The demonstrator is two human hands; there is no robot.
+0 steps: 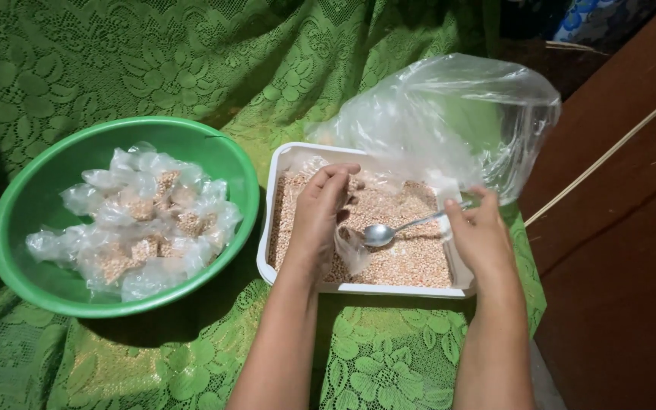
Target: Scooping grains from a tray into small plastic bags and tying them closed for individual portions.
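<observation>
A white rectangular tray (286, 163) holds a layer of pale brown grain (411, 254). My left hand (316, 216) is over the tray's left half, pinching a small clear plastic bag (352, 254) that hangs open above the grain. My right hand (482, 239) at the tray's right edge holds a metal spoon (389, 231) by its handle. The spoon's bowl points left, close to the small bag's mouth.
A green round bowl (24, 205) at the left is filled with several small tied bags of grain (149, 220). A large crumpled clear plastic bag (457, 114) lies behind the tray. Green lace cloth (153, 357) covers the surface; brown wood (616, 250) lies to the right.
</observation>
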